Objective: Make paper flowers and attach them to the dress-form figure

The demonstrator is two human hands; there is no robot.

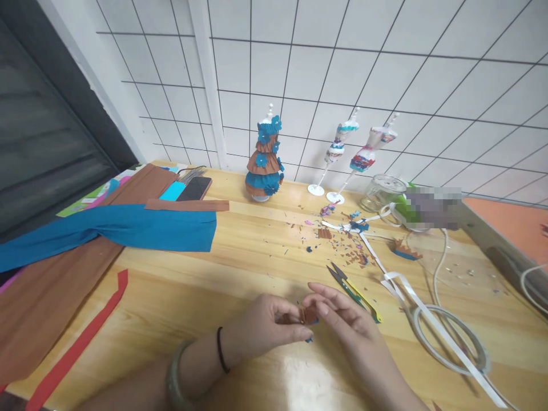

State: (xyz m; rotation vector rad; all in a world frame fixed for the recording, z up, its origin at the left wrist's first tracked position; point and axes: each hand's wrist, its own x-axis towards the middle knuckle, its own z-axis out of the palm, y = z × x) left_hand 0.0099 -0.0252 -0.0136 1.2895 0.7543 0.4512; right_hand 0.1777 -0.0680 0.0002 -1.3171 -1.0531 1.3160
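Observation:
Between my two hands is a small piece of brown and blue crepe paper (310, 315), partly covered by my fingers. My left hand (278, 319) pinches it between thumb and fingers. From the other side, my right hand (342, 314) has its thumb and curled fingers at the paper's edge; whether it grips the paper too is hard to make out. Just beyond my right hand lies a pair of thread snips (355, 291) with yellow and green handles. Brown and blue paper scraps (355, 251) are scattered behind the snips.
A mini dress form (264, 160) in blue and brown ruffles stands by the wall, with two slimmer forms (363, 157) to its right. Blue crepe paper (171, 228) and a red strip (85, 337) lie left. At right are a tape roll (483, 359) and a glass jar (381, 191).

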